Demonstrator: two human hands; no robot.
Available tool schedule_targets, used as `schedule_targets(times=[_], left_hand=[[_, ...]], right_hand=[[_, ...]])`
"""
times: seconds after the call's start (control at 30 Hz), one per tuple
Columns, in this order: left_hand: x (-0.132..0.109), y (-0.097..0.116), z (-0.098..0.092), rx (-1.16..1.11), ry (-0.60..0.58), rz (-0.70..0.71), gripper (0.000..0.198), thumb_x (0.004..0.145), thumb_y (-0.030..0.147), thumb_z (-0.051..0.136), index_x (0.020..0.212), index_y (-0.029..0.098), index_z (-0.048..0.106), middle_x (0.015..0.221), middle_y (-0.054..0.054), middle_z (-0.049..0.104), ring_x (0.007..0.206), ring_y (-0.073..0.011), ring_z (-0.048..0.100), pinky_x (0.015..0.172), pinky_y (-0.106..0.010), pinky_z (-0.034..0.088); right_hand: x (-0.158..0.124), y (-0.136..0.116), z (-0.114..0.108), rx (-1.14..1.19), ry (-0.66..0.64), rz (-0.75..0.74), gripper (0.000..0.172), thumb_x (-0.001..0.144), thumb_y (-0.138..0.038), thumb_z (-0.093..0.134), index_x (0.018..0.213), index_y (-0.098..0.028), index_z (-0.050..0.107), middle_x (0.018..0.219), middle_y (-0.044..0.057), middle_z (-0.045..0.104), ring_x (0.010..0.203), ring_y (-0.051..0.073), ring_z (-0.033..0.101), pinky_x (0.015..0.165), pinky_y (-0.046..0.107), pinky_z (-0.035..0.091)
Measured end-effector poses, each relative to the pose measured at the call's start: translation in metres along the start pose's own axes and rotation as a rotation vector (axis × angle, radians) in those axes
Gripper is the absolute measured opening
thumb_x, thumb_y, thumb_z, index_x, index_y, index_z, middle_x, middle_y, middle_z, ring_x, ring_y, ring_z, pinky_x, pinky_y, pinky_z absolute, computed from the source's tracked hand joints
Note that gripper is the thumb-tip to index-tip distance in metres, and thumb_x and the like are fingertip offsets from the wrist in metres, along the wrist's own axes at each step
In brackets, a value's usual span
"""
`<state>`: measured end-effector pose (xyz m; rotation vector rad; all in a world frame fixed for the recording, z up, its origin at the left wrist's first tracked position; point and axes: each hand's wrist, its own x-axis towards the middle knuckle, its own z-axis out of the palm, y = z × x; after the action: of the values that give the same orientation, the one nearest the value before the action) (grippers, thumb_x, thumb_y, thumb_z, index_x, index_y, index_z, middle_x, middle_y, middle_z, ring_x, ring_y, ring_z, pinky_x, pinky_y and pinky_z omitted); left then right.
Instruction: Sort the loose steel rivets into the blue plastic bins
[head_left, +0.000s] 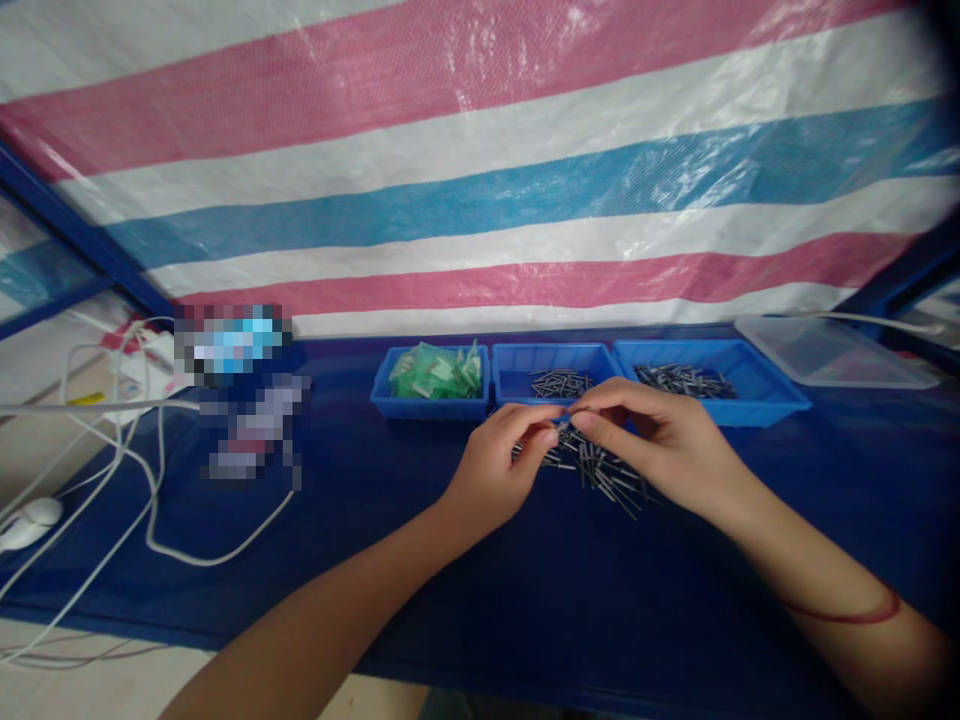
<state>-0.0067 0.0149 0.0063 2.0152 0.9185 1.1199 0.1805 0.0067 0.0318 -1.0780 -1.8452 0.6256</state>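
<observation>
My left hand point(499, 465) and my right hand point(664, 430) meet at their fingertips above the blue table point(420, 620). Both are closed in a pinch, thumb against forefinger. Whatever sits between the fingertips is too small to make out. Under and just beyond the fingers lies a loose pile of thin dark metal pins point(611, 475), partly hidden by my hands. Behind it stand a middle blue bin point(517, 362) and a right blue bin point(765, 400), each with similar pins inside. The left blue bin point(427, 408) holds green and clear plastic pieces point(439, 370).
A translucent lid point(832, 350) lies at the back right. White cables point(157, 470) loop over the table's left side, near a white mouse point(31, 522) and two pixel-blurred objects. A striped plastic sheet point(480, 220) hangs behind; blue frame bars stand at both sides.
</observation>
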Motion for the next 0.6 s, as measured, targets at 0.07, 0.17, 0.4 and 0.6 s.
schedule_targets(times=[0.07,0.17,0.4,0.6], left_hand=[[-0.001,0.002,0.002,-0.003,-0.032,-0.003,0.022,0.09,0.027,0.05,0.107,0.017,0.061,0.103,-0.009,0.064,0.093,-0.0168,0.062,0.08,-0.028,0.052],[-0.001,0.007,0.002,-0.005,-0.058,-0.011,0.02,0.091,0.027,0.049,0.102,0.016,0.062,0.099,-0.008,0.063,0.089,-0.0159,0.061,0.078,-0.027,0.051],[0.001,0.007,0.002,-0.019,-0.064,-0.03,0.014,0.088,0.028,0.054,0.09,0.016,0.06,0.09,-0.005,0.061,0.082,-0.0136,0.059,0.073,-0.024,0.05],[0.002,0.007,-0.002,0.002,0.028,-0.027,0.014,0.086,0.03,0.057,0.089,0.016,0.057,0.092,-0.005,0.057,0.078,-0.0117,0.056,0.065,-0.022,0.048]], right_hand=[[-0.001,-0.001,0.002,0.022,-0.008,0.003,0.014,0.084,-0.035,0.059,0.085,-0.023,0.065,0.083,0.003,0.066,0.076,0.018,0.06,0.067,0.031,0.047],[-0.002,-0.005,0.004,-0.006,-0.022,-0.005,0.014,0.085,-0.034,0.058,0.083,-0.022,0.064,0.078,0.003,0.064,0.071,0.016,0.057,0.065,0.031,0.045],[-0.002,-0.011,0.005,-0.028,0.005,-0.052,0.007,0.083,-0.029,0.061,0.083,-0.022,0.064,0.079,0.003,0.064,0.072,0.015,0.057,0.063,0.029,0.045],[-0.002,-0.01,-0.001,-0.045,-0.03,-0.089,0.007,0.083,-0.028,0.06,0.085,-0.023,0.064,0.082,0.004,0.064,0.073,0.016,0.058,0.067,0.032,0.048]])
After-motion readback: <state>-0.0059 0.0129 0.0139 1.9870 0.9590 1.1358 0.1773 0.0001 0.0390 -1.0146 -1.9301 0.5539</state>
